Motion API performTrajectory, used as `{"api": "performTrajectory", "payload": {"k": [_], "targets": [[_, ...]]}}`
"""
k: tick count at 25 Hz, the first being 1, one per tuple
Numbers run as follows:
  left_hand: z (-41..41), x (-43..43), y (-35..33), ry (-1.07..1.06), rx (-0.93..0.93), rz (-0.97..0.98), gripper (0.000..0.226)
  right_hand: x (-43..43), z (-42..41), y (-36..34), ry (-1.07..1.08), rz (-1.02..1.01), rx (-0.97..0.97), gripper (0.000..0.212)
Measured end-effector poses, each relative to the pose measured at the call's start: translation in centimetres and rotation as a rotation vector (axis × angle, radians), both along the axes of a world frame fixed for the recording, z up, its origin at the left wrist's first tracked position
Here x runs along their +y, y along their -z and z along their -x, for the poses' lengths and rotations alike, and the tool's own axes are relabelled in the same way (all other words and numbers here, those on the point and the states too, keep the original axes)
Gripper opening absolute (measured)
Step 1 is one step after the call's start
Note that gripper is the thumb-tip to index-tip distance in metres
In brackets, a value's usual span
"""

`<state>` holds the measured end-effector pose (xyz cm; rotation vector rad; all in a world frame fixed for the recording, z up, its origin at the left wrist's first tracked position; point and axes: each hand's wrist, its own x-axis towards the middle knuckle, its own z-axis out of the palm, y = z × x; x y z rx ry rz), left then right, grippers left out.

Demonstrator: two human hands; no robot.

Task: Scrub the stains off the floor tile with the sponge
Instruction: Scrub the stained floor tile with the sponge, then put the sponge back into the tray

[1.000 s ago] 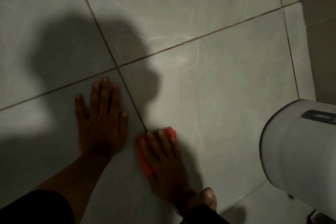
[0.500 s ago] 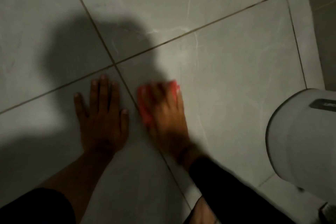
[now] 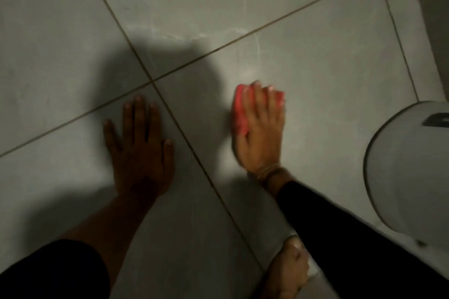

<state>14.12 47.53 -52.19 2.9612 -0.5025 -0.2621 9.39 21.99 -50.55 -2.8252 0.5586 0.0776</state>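
Mid-scrub at frame centre, a red sponge (image 3: 240,114) is pressed to the floor tile (image 3: 315,75) under the right hand (image 3: 258,133), fingers curled over it; the left hand (image 3: 141,150) is splayed flat, empty. Firm strokes toward pale streaks seem needed next.

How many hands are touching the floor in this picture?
2. The left hand lies flat on the grey tiled floor, left of the grout line. The right hand presses the red sponge down on the neighbouring tile.
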Motion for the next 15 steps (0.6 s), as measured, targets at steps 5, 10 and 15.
{"api": "performTrajectory", "payload": {"k": [5,10,15], "targets": [[-1.0,-0.5,-5.0,0.044,0.257,-0.096,0.077,10.1,10.4,-4.8,-0.183,-0.461,0.173,0.061],[0.2,-6.1,-17.2,-0.287,1.016,0.104,0.052,11.0,13.2,-18.9,0.637,-1.364,0.218,0.036],[7.1,-17.7,-31.6,-0.473,1.332,0.328,0.052,2.0,16.1,-32.0,1.179,-1.447,-0.025,0.013]]}}
